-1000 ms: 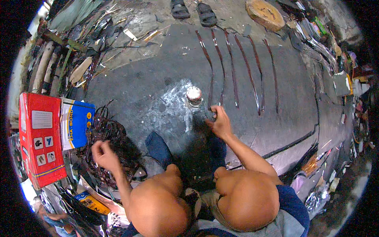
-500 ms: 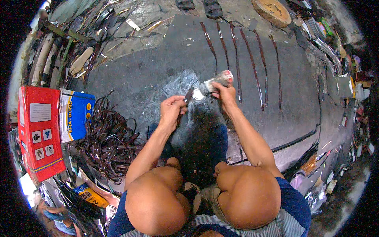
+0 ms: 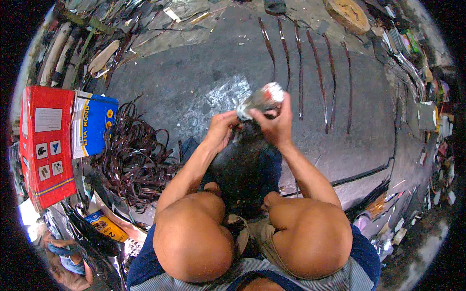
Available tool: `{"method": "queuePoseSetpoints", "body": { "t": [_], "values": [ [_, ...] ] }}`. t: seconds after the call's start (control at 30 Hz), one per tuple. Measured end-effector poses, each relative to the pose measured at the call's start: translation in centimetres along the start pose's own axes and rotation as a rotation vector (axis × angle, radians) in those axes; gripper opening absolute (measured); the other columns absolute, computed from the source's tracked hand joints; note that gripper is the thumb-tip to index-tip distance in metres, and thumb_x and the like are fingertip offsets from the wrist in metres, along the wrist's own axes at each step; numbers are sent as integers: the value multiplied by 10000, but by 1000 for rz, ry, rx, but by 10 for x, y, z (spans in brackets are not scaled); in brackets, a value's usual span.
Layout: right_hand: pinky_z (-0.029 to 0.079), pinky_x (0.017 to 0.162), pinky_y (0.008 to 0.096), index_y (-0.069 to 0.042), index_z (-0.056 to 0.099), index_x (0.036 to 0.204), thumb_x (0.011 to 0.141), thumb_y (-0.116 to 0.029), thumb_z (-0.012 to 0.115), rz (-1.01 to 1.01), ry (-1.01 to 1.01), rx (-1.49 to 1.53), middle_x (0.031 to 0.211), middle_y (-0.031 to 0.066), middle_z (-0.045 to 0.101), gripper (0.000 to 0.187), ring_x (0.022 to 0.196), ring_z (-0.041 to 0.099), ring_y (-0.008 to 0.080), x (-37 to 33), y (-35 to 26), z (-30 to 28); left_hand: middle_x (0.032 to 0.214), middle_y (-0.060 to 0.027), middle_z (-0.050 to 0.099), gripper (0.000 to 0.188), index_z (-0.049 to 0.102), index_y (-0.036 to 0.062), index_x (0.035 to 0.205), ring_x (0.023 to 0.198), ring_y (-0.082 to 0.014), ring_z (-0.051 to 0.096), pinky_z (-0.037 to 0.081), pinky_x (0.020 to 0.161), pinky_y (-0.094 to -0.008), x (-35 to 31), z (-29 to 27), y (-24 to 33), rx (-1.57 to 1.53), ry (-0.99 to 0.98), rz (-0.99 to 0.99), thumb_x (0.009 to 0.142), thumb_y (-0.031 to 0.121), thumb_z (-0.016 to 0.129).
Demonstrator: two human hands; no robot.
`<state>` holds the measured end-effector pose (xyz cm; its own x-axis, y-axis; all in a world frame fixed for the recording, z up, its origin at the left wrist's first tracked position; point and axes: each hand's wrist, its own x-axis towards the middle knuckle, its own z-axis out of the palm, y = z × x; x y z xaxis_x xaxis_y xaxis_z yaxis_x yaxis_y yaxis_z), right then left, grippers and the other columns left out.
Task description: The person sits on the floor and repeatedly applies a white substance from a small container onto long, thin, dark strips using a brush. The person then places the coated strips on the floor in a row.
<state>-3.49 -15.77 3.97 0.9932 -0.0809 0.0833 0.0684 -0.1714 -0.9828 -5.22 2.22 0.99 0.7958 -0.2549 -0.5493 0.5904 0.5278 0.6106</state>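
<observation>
At the bottom of the frame, the person's left knee (image 3: 196, 237) and right knee (image 3: 308, 237) are standing bent, with both forearms reaching past them toward the centre. The left hand (image 3: 222, 130) is bunching its fingers at the lower-left end of a white, grey and red container (image 3: 262, 100); whether it is pinching that end or something small beside it cannot be told. The right hand (image 3: 277, 123) is grasping the container, with the thumb lying along the near side and the fingers reaching behind it.

The container is sitting just above the middle of the frame, held off the floor (image 3: 165, 77) and blurring. Its long axis is slanting from lower left to upper right, its white and red end pointing away from the left hand. From that hand it is lying up and to the right; the right hand is the nearer one, covering its lower-right side.

At left, a tangle of dark strips (image 3: 133, 155) is lying beside a red box (image 3: 47, 145) and a blue and white box (image 3: 95, 123). Farther off, six brown strips (image 3: 316, 72) are running roughly parallel in the upper right, and a wood round (image 3: 347, 15) is resting beyond them.
</observation>
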Motion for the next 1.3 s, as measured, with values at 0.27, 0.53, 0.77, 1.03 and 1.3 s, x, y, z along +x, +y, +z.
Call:
{"method": "queuePoseSetpoints", "body": {
  "t": [0.27, 0.53, 0.77, 1.03, 1.3],
  "values": [
    [572, 756, 361, -32, 422, 1292, 712, -253, 867, -83, 37, -165, 1105, 165, 664, 764, 941, 690, 286, -4, 14, -5, 969, -117, 674, 425, 492, -34, 1314, 637, -118, 621, 523, 529, -209, -13, -39, -10, -443, -335, -198, 890, -13, 492],
    [515, 782, 310, -13, 477, 1148, 768, -129, 822, -5, 205, -139, 1031, 104, 635, 526, 899, 628, 165, 20, 38, -71, 749, -48, 691, 195, 739, -6, 944, 636, -136, 616, 470, 567, -265, 24, -6, 29, 738, 26, 163, 774, 89, 739],
    [591, 737, 339, -29, 401, 1277, 745, -205, 840, -45, 20, -106, 1118, 158, 642, 711, 951, 676, 244, 31, 41, -23, 708, -61, 703, 138, 742, 42, 759, 656, -152, 633, 505, 652, -320, 96, -35, -7, 981, 289, 183, 713, 162, 794],
    [542, 843, 409, -16, 440, 1305, 726, -251, 838, -320, -91, -589, 1149, 214, 627, 740, 1009, 648, 375, 17, 47, 8, 840, -92, 711, 153, 718, 31, 849, 797, -199, 672, 528, 759, -335, 89, -37, -8, 898, 230, 166, 722, 116, 729],
    [512, 919, 384, -60, 461, 1326, 807, -145, 692, -242, -220, -457, 1249, 157, 593, 575, 1088, 612, 307, 14, 50, 1, 1132, -167, 615, 581, 518, 37, 1232, 1093, -363, 605, 495, 915, -401, 53, 9, 2, 964, -53, 819, 708, 62, 769]
  ]
}}
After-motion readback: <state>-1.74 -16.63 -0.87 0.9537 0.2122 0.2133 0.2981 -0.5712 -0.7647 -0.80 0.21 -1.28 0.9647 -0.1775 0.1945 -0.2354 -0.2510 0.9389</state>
